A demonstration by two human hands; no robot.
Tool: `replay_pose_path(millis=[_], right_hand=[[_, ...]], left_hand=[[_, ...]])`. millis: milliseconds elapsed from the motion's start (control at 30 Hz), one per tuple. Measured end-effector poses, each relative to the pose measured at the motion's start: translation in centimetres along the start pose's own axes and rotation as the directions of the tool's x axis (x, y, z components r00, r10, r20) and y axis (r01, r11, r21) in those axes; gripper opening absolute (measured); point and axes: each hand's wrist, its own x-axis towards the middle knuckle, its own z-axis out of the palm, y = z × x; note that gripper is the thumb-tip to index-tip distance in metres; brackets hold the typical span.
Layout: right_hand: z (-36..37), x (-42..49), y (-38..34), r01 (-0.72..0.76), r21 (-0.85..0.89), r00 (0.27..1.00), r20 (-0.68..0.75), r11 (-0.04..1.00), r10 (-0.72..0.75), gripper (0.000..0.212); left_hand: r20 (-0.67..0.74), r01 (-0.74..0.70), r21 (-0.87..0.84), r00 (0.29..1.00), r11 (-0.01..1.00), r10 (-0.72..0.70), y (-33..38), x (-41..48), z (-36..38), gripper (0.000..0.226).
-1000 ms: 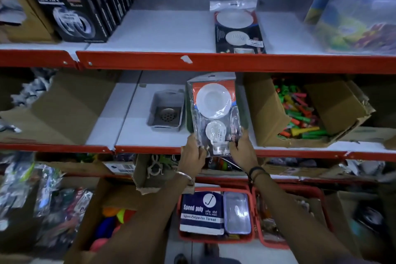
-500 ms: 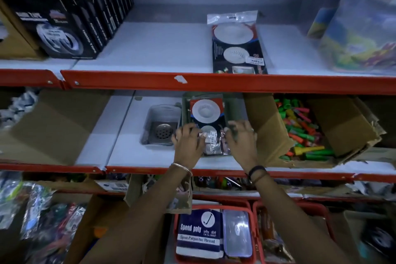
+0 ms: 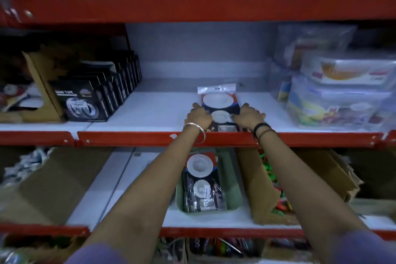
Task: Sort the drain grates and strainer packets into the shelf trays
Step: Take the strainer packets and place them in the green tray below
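A strainer packet with two white round strainers lies flat on the upper white shelf. My left hand grips its left edge and my right hand grips its right edge. On the shelf below, a second strainer packet rests inside a green tray. My left forearm hides the metal tray with the drain grate.
Black tape boxes stand in a row at the upper left. Clear plastic containers are stacked at the upper right. Cardboard boxes flank the green tray below. Red shelf rails run across.
Both hands left the packet lying in the green tray on the lower shelf and rose to the upper shelf, where they now grip the other packet. The view tilted upward.
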Motion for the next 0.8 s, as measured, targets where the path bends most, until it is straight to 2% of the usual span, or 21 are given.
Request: replay_pose_path(millis=[67,100,167,200,267,367,433,600,700,800], right_hand=[[-0.2,0.8,-0.3,0.062,0.252,0.997,-0.068,0.966,-0.046,0.052],[-0.5,0.7,-0.4,0.104,0.397,0.989,-0.134,0.912,-0.054,0.049],[-1.2,-0.4,-0.7,0.194,0.591,0.965,-0.259,0.783,-0.043,0.048],[-1.5,-1.3,-0.7,0.226,0.63,0.953,-0.301,0.743,-0.035,0.05],[-1.4,-3.6,-0.7,0.291,0.647,0.928,-0.369,0.705,-0.045,0.049],[0.6,-7.9,0.1,0.417,0.582,0.869,-0.481,0.698,-0.118,0.046],[2.7,-11.2,0.9,0.501,0.529,0.824,-0.534,0.685,-0.19,0.048],[8.1,-18.1,3.4,0.455,0.464,0.851,-0.48,0.761,-0.216,0.052],[12.2,-20.9,5.3,0.425,0.487,0.895,-0.35,0.763,-0.275,0.054],[15.7,-22.3,7.1,0.357,0.437,0.928,-0.267,0.826,-0.26,0.059]], left_hand=[[-0.013,0.021,-0.305,1.0,0.952,-0.026,0.6,0.6,-0.1,0.041],[-0.03,0.015,-0.44,0.999,0.898,-0.032,0.9,0.7,-0.2,0.043],[-0.067,-0.035,-0.618,0.998,0.785,-0.009,1.3,-0.1,-0.6,0.048],[-0.099,-0.079,-0.644,0.995,0.761,0.019,1.2,-1.0,-0.7,0.047],[-0.212,-0.211,-0.589,0.972,0.78,0.103,0.6,-3.6,-0.8,0.04],[-0.363,-0.407,-0.453,0.897,0.793,0.253,-1.9,-8.9,-0.5,0.035],[-0.404,-0.448,-0.368,0.866,0.815,0.294,-4.6,-11.7,0.2,0.039],[-0.298,-0.434,-0.23,0.884,0.871,0.361,-12.5,-17.7,3.4,0.052],[-0.195,-0.379,-0.149,0.917,0.913,0.349,-16.7,-21.4,4.9,0.051],[-0.096,-0.32,-0.103,0.945,0.942,0.311,-20.2,-23.2,6.4,0.049]])
